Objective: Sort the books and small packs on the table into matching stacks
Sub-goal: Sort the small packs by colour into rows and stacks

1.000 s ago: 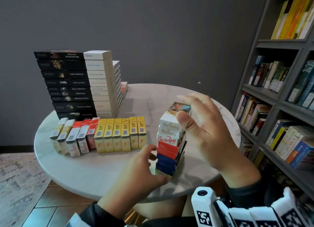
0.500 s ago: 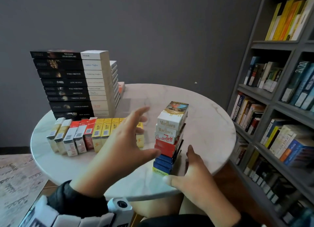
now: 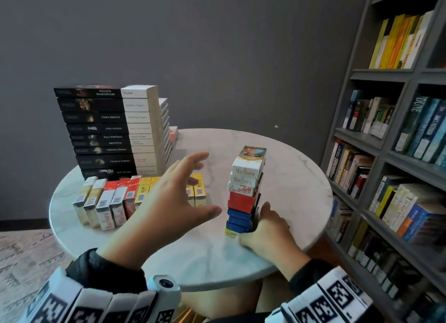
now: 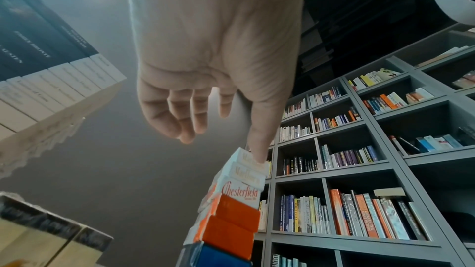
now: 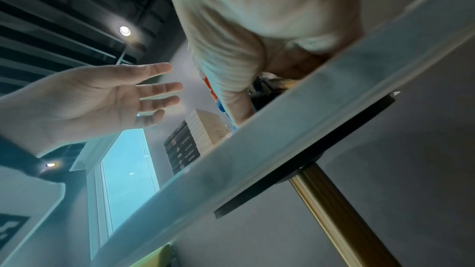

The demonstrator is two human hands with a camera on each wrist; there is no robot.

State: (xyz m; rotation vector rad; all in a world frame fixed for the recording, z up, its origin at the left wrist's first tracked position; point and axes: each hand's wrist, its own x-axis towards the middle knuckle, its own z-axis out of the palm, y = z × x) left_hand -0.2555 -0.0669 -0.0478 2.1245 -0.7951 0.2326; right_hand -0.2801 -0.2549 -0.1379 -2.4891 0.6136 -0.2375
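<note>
Your mixed pack tower (image 3: 246, 192) stands near the table (image 3: 301, 202) front edge, leaning, layers offset. Right hand (image 3: 268, 228) cups its base, finger curl hidden; left hand (image 3: 173, 197) hovers splayed just left, empty. Nudge the base or bump it and the tower probably topples, maybe off the edge.

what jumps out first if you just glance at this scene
A tall, slightly crooked tower of packs stands near the front of the round table, with the right hand at its base and the left hand spread open beside it. Behind, at the far left, rises a high stack of books, with a row of packs standing before it.
</note>
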